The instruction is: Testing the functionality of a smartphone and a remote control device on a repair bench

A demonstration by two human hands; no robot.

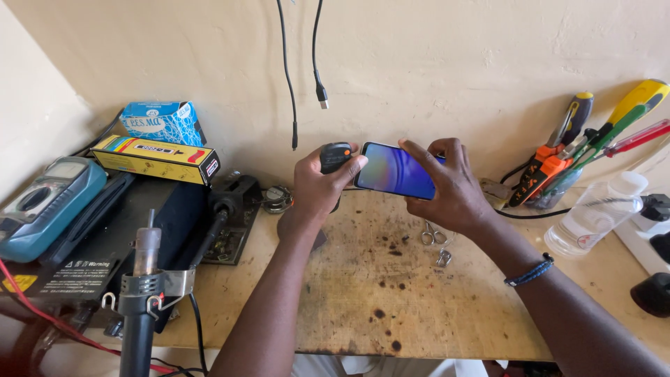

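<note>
Head camera, looking down at the table (349, 300), a scuffed wooden top dotted with dark burn marks. Both hands are up near the back wall. The left hand (317, 185) is clenched around a small black device with an orange button (335, 157), and its fingertips also touch the left edge of the phone (394, 171). The right hand (447, 185) grips that phone from the right side, fingers curled over its top edge, thumb underneath. The phone is held above the table, tilted, its screen glowing blue and purple.

Just below the right hand, small scissors (433, 234) lie on the wood, a little metal clip (444, 258) beside them. A blue bracelet (529, 272) circles the right wrist.

Two cables (319, 91) dangle down the wall above the hands. Far left sits a teal meter (45, 202), with a yellow box (157, 157) and a blue box (160, 122) behind it. A hot-air tool (143, 293) stands in front. On the right, a cup of screwdrivers (579, 150) and a clear plastic bottle (593, 213).
</note>
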